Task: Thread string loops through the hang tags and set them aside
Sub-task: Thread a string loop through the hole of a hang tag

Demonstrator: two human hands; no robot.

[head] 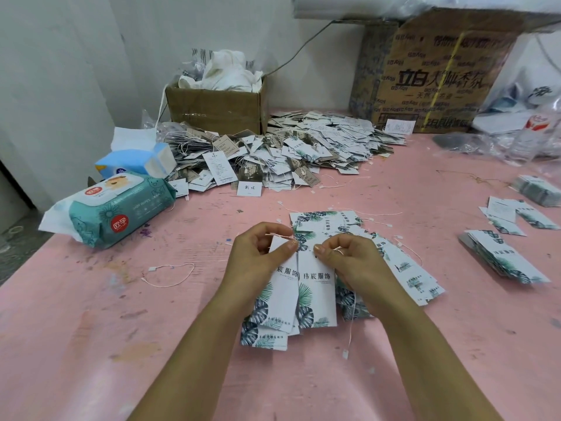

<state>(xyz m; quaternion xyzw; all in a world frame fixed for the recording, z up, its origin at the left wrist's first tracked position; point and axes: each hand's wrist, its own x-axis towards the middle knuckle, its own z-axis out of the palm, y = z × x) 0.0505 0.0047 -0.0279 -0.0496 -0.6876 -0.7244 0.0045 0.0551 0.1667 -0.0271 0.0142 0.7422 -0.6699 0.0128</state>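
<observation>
pink table, white wall

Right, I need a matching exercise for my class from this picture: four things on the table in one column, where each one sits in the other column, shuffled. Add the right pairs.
Things
1. wipes pack
2. small carton
3. loose string
4. held tags

Places
a. pinched between left hand and right hand
b. behind the tag heap
c. at the left edge of the table, by the tissue box
d. lying alone, left of the left hand

Pairs: 1-c, 2-b, 3-d, 4-a
</observation>
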